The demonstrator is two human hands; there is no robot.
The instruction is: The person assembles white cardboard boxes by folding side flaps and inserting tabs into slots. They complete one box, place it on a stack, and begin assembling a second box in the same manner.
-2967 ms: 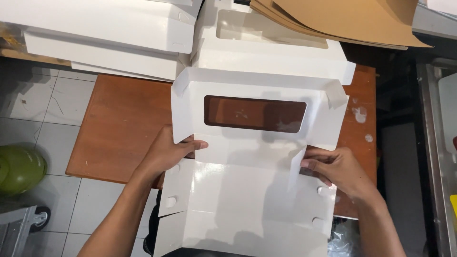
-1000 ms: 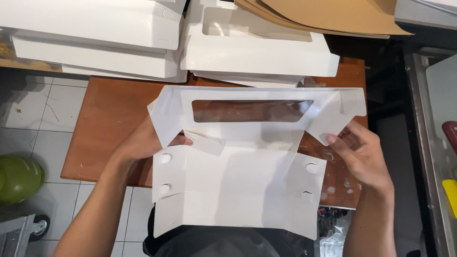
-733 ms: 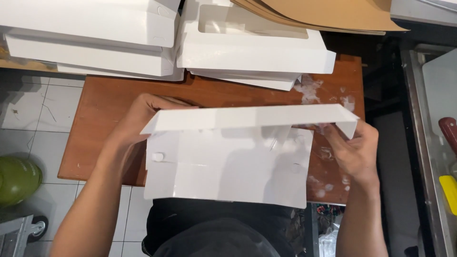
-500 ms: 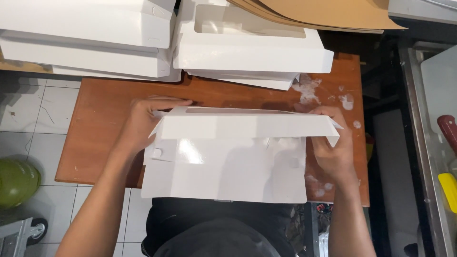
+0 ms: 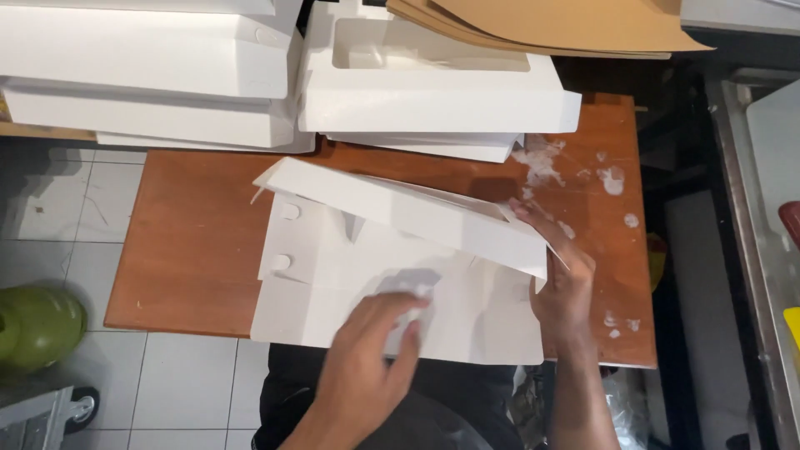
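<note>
Nearest the camera, the left hand (image 5: 367,367) lies palm down on the flat white cardboard box blank (image 5: 392,308), its fingers (image 5: 400,321) loosely together and pressing the lower panel against the wooden surface (image 5: 192,242); half a second ago this hand was up at the blank's left corner beside the two round tabs, so it has come off the fold and now pins the sheet from the middle. Just right of those fingers, the right hand (image 5: 562,283) keeps its grip on the end of the folded-over flap (image 5: 417,212), fingers curled under and thumb on top, pinching the card edge. The flap, level a moment ago, now slants from upper left down toward the right fingers, so the fold looks to be settling into a raised wall. Beyond both hands, well apart from the fingers, finished white window boxes (image 5: 433,92) are stacked, with brown cardboard sheets (image 5: 567,25) overlapping them.
</note>
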